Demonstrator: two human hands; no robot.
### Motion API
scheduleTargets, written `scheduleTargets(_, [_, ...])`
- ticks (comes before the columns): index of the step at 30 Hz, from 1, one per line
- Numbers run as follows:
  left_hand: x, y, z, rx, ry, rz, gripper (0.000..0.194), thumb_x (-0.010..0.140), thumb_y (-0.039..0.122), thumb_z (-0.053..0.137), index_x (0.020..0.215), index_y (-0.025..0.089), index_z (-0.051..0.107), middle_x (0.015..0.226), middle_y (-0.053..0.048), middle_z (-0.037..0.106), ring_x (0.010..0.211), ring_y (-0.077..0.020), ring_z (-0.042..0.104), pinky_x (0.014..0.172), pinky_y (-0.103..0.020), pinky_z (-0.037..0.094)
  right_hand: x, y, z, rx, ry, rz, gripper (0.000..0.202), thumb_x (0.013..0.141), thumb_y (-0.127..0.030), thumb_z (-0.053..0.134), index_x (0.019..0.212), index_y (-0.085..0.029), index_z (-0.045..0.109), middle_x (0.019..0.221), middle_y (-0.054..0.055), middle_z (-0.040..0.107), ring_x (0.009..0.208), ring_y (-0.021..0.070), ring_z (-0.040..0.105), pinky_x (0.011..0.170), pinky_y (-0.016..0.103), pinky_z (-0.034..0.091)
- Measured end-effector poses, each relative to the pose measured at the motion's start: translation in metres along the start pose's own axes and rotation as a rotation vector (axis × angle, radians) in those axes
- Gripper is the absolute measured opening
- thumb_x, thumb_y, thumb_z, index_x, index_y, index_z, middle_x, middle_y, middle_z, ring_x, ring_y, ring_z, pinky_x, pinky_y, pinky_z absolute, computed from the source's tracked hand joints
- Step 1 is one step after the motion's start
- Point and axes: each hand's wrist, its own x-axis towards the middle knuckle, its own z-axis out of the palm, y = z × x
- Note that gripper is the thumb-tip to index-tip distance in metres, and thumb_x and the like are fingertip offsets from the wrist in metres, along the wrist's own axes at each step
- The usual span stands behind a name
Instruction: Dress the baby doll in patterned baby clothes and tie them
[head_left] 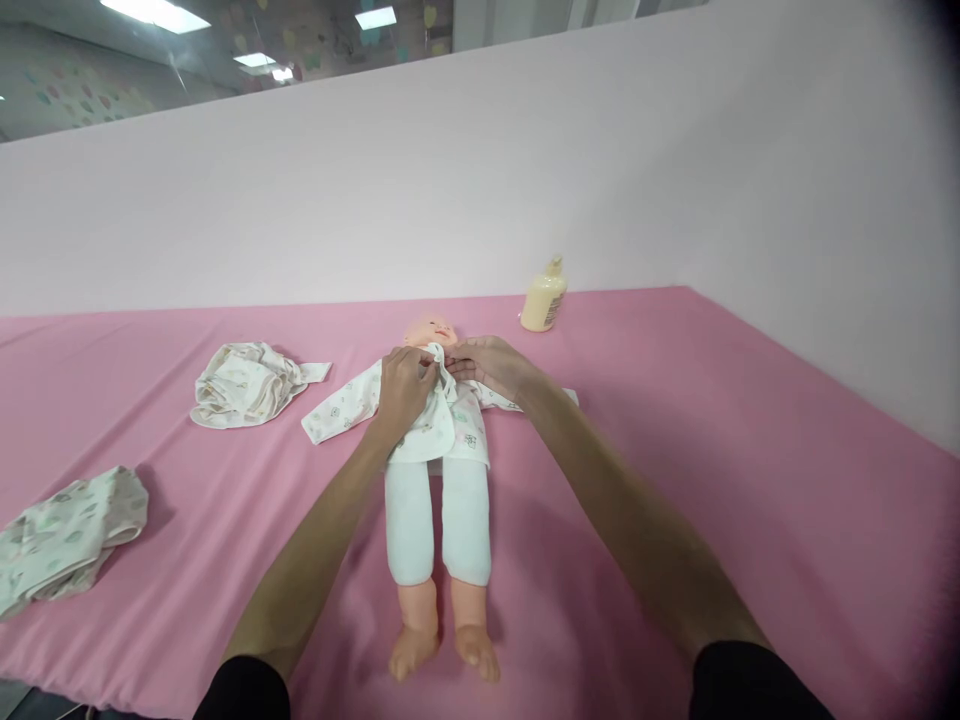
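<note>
A baby doll [438, 332] lies on its back on the pink sheet, head toward the wall and bare feet toward me. It wears a white printed wrap top [431, 430] with both sleeves spread outward, and white leggings [465, 520]. At the doll's chest, white ties [447, 385] hang in a loop near its neck. My left hand [405, 385] rests on the left side of the top, fingers bent and pressed together at the ties. Just right of the ties is my right hand [491, 365], its fingers stretched toward them, with the fingertips partly hidden.
A crumpled white printed cloth [247, 385] lies left of the doll, and a folded one [75, 535] sits at the lower left. A pale yellow pump bottle [544, 300] stands at the back of the pink sheet [637, 350], by the white wall.
</note>
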Motion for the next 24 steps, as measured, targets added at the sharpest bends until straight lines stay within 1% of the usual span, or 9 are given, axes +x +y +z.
scheduleTargets(3, [0.000,0.000,0.000,-0.022,0.009,0.020,0.009,0.088,0.018,0.056,0.083,0.019,0.065,0.094,-0.007,0.071,0.097,-0.0222,0.060,0.093,-0.036,0.042,0.002,0.005,-0.006,-0.036,-0.013,-0.032,0.006,0.080,-0.016,0.072,0.079,-0.011,0.070,0.080,0.009,0.071,0.075,0.0138,0.067,0.077,0.026,0.057])
scheduleTargets(6, [0.000,0.002,-0.001,-0.066,0.015,-0.020,0.010,0.086,0.018,0.056,0.082,0.019,0.065,0.092,-0.007,0.071,0.096,-0.0214,0.060,0.092,-0.035,0.043,0.006,0.012,-0.008,-0.113,0.003,-0.111,0.011,0.076,-0.021,0.077,0.080,-0.011,0.072,0.081,0.008,0.071,0.076,0.0138,0.065,0.074,0.025,0.055])
scheduleTargets(9, [0.000,0.004,-0.003,-0.200,0.003,-0.148,0.011,0.086,0.021,0.057,0.082,0.018,0.067,0.093,-0.006,0.072,0.094,-0.0196,0.062,0.087,-0.033,0.046,0.011,0.020,-0.004,-0.183,0.028,-0.200,0.020,0.072,-0.029,0.081,0.079,-0.013,0.073,0.073,0.004,0.068,0.068,0.0120,0.060,0.064,0.023,0.051])
scheduleTargets(11, [0.001,0.003,-0.003,-0.325,-0.003,-0.239,0.012,0.085,0.025,0.058,0.084,0.018,0.068,0.095,-0.005,0.072,0.091,-0.0183,0.063,0.084,-0.031,0.047,0.013,0.025,0.000,-0.182,0.055,-0.239,0.025,0.071,-0.035,0.081,0.079,-0.014,0.072,0.068,0.002,0.065,0.063,0.0104,0.056,0.059,0.022,0.047])
scheduleTargets(14, [0.002,0.000,-0.003,-0.520,-0.020,-0.338,0.017,0.082,0.029,0.062,0.086,0.016,0.070,0.092,-0.006,0.072,0.083,-0.0163,0.064,0.075,-0.027,0.048,0.014,0.031,0.007,-0.154,0.097,-0.277,0.029,0.071,-0.041,0.080,0.078,-0.015,0.069,0.064,-0.002,0.059,0.058,0.0081,0.050,0.055,0.021,0.042])
scheduleTargets(16, [0.002,-0.002,-0.004,-0.645,-0.058,-0.386,0.021,0.080,0.032,0.064,0.089,0.014,0.071,0.087,-0.006,0.071,0.077,-0.0155,0.063,0.070,-0.026,0.047,0.014,0.035,0.010,-0.161,0.124,-0.305,0.029,0.072,-0.042,0.078,0.079,-0.016,0.067,0.063,-0.004,0.057,0.056,0.0075,0.047,0.054,0.021,0.039])
scheduleTargets(19, [0.003,-0.006,-0.007,-0.813,-0.129,-0.458,0.025,0.078,0.033,0.067,0.092,0.014,0.071,0.079,-0.004,0.069,0.072,-0.0148,0.062,0.065,-0.025,0.047,0.016,0.040,0.012,-0.187,0.151,-0.386,0.030,0.075,-0.044,0.075,0.083,-0.016,0.067,0.071,-0.002,0.062,0.062,0.0091,0.052,0.060,0.022,0.042])
scheduleTargets(21, [0.003,-0.007,-0.009,-0.901,-0.167,-0.511,0.023,0.077,0.031,0.067,0.091,0.014,0.071,0.077,-0.003,0.067,0.069,-0.0136,0.060,0.065,-0.024,0.046,0.018,0.044,0.013,-0.225,0.164,-0.441,0.031,0.076,-0.046,0.074,0.085,-0.017,0.067,0.078,0.000,0.065,0.069,0.0115,0.056,0.065,0.023,0.045])
scheduleTargets(24, [0.003,-0.005,-0.012,-0.979,-0.198,-0.557,0.015,0.076,0.026,0.066,0.085,0.014,0.070,0.073,-0.002,0.064,0.065,-0.0112,0.057,0.064,-0.023,0.045,0.020,0.047,0.014,-0.339,0.191,-0.498,0.030,0.080,-0.047,0.069,0.086,-0.018,0.064,0.078,0.000,0.064,0.070,0.0131,0.056,0.064,0.024,0.045])
